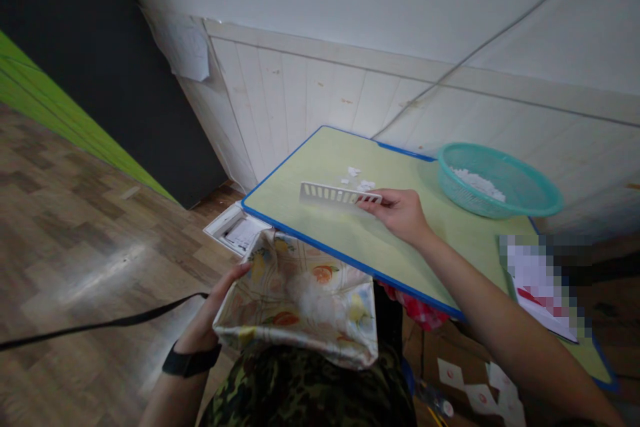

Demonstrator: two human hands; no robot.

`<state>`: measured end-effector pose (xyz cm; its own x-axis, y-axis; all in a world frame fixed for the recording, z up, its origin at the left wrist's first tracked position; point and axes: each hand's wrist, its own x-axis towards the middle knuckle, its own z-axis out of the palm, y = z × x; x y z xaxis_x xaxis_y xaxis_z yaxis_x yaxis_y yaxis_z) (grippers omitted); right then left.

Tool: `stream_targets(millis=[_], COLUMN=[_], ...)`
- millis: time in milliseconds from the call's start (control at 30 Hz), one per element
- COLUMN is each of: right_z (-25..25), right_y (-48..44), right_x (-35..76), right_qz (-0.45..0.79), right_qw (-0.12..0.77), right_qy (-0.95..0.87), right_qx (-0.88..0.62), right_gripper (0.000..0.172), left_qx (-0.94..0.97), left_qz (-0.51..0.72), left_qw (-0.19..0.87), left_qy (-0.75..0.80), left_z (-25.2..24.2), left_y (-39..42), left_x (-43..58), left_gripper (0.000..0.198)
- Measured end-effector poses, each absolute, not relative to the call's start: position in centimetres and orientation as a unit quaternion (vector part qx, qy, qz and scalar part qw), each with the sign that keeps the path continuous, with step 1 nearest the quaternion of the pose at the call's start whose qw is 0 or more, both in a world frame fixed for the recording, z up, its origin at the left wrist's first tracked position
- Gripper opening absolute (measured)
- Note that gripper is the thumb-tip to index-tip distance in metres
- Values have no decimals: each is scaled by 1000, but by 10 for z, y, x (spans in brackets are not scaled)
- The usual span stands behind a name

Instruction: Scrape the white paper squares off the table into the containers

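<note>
A person's two bare hands work at a pale green table (300,173) with a blue edge, in the middle of the frame. The right hand (400,213), just right of centre, has a narrow grip, thumb and fingers pinching one end of a white slotted strip (327,193). The strip stands on its long side; whether its lower edge touches the surface cannot be told. Just beyond it lie a few small white pieces (367,185). At lower centre, the left hand (217,297) holds the left side of a fruit-patterned box (239,310), open side up, beside the table's near edge. A teal basket (480,208) of white bits stands at the right.

Used as a scraper, the strip would probably work best set behind the pieces, flat along its whole length and drawn slowly; being held at one end, it could swivel, and small pieces could slip through the slots. The box seems best kept level, its rim tucked close under the table edge, so that little drops between.
</note>
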<state>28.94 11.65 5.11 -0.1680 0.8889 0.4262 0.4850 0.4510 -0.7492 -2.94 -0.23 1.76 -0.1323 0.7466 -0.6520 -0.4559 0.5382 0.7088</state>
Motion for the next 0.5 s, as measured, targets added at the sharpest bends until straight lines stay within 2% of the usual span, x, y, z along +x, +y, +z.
stream_targets(millis=[167,367,500], right_z=[54,52,56], right_y=[117,117,115], right_x=[292,287,285], right_qz=[223,263,271], right_qw=[462,444,439], right_qy=[-715,-723,-730], right_qx=[-475,-461,-447], right_gripper=[24,23,20], left_qx=[134,116,110], left_qz=[450,478,470], left_qw=[673,618,645], left_qy=[571,613,592], left_z=[21,35,33], left_y=[-3,-2,-1], left_x=[-29,-22,-23], left_gripper=[44,60,55])
